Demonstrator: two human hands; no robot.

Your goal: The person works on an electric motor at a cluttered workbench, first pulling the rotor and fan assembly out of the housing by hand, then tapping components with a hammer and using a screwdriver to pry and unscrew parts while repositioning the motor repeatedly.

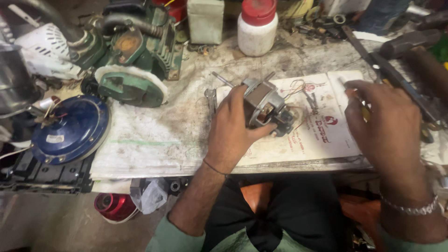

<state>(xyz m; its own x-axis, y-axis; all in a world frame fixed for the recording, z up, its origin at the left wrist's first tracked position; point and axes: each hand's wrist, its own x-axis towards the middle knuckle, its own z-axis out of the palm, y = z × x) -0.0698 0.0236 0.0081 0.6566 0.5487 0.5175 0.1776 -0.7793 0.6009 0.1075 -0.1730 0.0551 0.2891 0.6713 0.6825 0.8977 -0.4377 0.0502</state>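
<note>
Head view, item one: small electric motor (263, 105), at the bench's centre on a printed paper sheet (322, 135). My left hand (231, 128) clamps it upright, exposing the wiring end. Grey metal frame, protruding shaft at ten o'clock, thin red leads. At three o'clock, my right hand (389, 126) pinches an orange-handled tool (363, 109).

A grimy workbench (196, 79) carries everything — stained white sheeting (154, 140) covers its middle, with printed paper (322, 135) laid on top. On the bench sit a white jar with a red lid (257, 28), a green engine (135, 51) and a blue round housing (70, 130).
</note>
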